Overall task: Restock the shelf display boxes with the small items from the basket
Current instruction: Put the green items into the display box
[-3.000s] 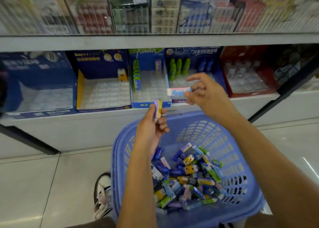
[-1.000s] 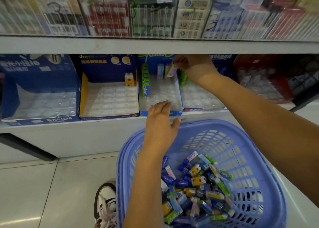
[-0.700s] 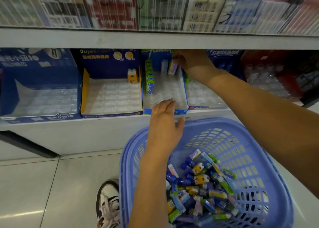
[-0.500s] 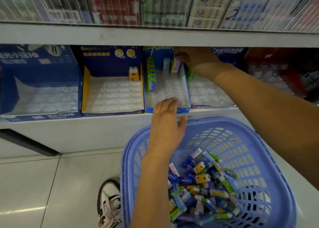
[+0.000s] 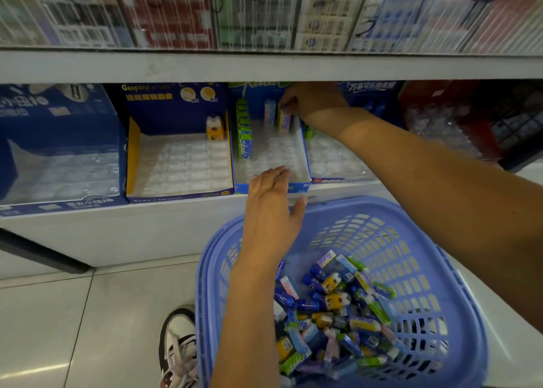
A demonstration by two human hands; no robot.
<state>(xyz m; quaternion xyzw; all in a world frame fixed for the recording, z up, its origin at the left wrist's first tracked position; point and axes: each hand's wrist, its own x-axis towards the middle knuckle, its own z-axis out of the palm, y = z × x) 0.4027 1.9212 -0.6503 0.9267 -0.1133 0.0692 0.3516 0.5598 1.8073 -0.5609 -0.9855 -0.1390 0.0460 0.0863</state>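
Observation:
A blue plastic basket (image 5: 435,240) sits low in front of me, holding several small colourful items (image 5: 332,308). On the shelf stands a blue display box (image 5: 304,149) with a row of green items (image 5: 244,132) along its left wall. My right hand (image 5: 311,101) reaches to the back of this box and pinches the top of a purple item (image 5: 284,120) standing beside a pink-blue one (image 5: 269,114). My left hand (image 5: 271,208) hovers with straight fingers at the box's front edge, above the basket rim, holding nothing.
A yellow-sided box (image 5: 133,149) to the left holds one yellow item (image 5: 214,127). More display boxes (image 5: 58,140) flank these, a red one (image 5: 426,99) at the right. A shelf board (image 5: 264,67) overhangs close above. My shoe (image 5: 177,346) stands on the tiled floor.
Three seconds ago each hand held an item above the basket. Since then my right hand reached to the back of the box, and my left hand is empty at the box front.

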